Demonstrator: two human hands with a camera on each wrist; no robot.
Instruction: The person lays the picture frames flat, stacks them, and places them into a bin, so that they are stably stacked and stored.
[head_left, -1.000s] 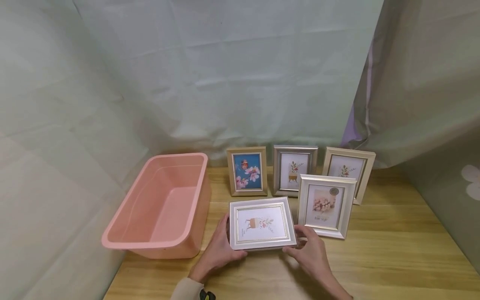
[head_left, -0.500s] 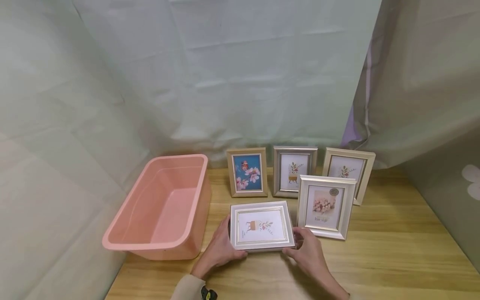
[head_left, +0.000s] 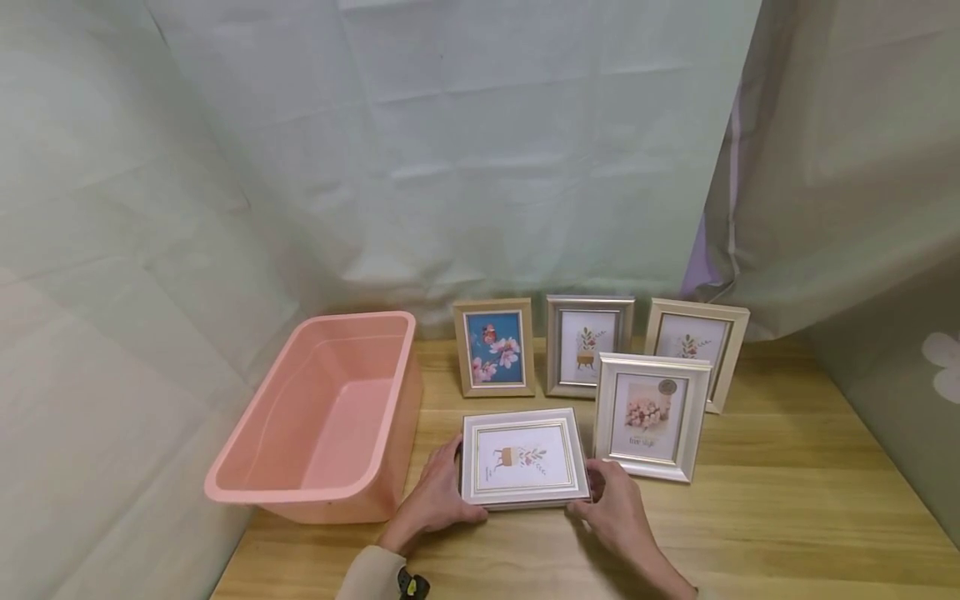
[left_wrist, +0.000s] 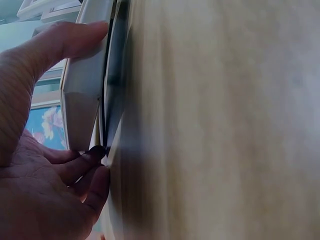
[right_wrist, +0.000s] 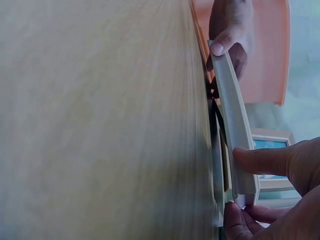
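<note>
A white picture frame point(head_left: 525, 462) with a plant print lies face up, turned sideways, low over the table. My left hand point(head_left: 435, 496) grips its left end, thumb along the near edge and fingers curled under the corner. At the opposite end my right hand point(head_left: 618, 507) holds the frame, thumb on the near side. In the right wrist view the frame's edge point(right_wrist: 232, 115) shows side on, with a dark gap beneath it and fingertips point(right_wrist: 235, 220) at its lower corner. The left wrist view shows the left thumb point(left_wrist: 85, 37) pressed on the frame's edge.
A pink plastic tub point(head_left: 397, 417) stands at the left. Behind the hands stand a tan frame point(head_left: 459, 350) with a blue flower picture, a silver frame point(head_left: 553, 350) and a cream frame point(head_left: 727, 358). A white frame point(head_left: 697, 417) with a pink flower print stands right of the held one.
Both hands have lowered the white picture frame slightly toward the near side of the table. Its face tilts flatter. The other frames and the tub stay in place.
</note>
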